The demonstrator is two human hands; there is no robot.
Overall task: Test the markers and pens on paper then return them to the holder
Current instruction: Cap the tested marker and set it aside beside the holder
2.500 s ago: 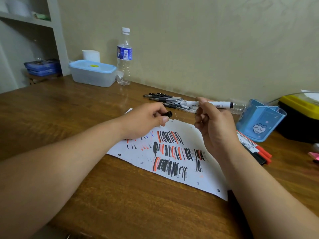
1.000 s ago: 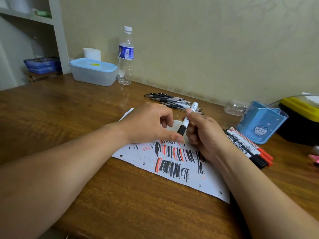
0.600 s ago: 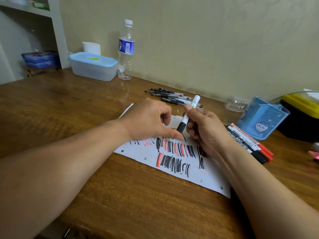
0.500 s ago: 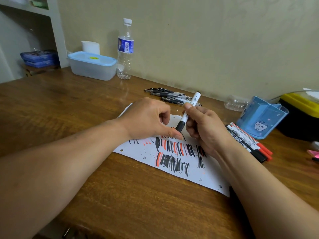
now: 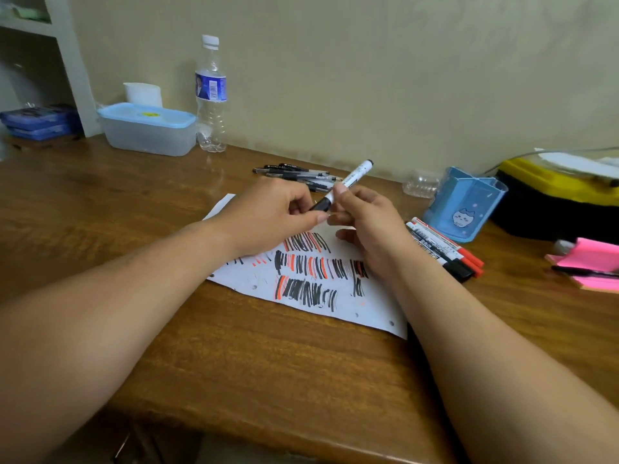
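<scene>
Marker (image 5: 352, 176): white barrel, black cap end, held tilted in the air over the far edge of the paper (image 5: 311, 316), tail pointing up toward the wall
Left hand (image 5: 271, 216): grip clamped on the black cap end, thumb and fingers pinching it
Right hand (image 5: 368, 229): grip closed on the barrel just above the cap, lower fingers loosely curled
Paper: white, covered in black and orange strokes, lying askew mid-worktop
Holder (image 5: 465, 205): blue, upright, to the right of the hands and apart from them
Loose markers (image 5: 442, 251): a row lying just in front of the holder, between it and the right wrist
Pens (image 5: 298, 175): a heap beyond the hands, near the wall
Worktop (image 5: 254, 356): bare wood from the paper to the near edge, and broadly at left
Bottle (image 5: 211, 95), lidded tub (image 5: 147, 132): back left by the wall
Pink notes (image 5: 593, 262): at the right edge of view
</scene>
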